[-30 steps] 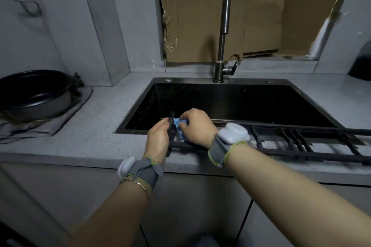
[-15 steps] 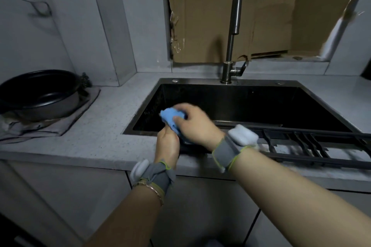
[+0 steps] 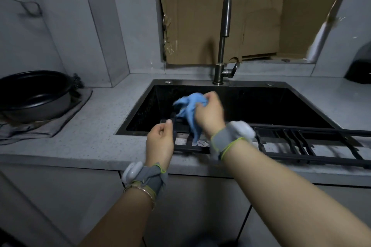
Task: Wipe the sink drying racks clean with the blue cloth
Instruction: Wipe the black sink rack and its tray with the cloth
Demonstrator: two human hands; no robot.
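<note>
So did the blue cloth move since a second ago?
Yes. The blue cloth, gripped by the right hand, has lifted off the drying rack's left end, hanging over the sink nearer the faucet.

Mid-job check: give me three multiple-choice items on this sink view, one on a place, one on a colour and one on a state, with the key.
1. Where is the pan?
A) left of the sink
B) right of the sink
C) inside the sink

2. What colour is the rack?
A) white
B) black
C) yellow

3. The right hand is:
A) open and empty
B) on the tap
C) gripping the cloth

Key:
1 A: the pan sits at the far left of the counter.
2 B: its bars show black against the grey counter.
3 C: its fingers curl round the blue cloth above the rack.
</note>
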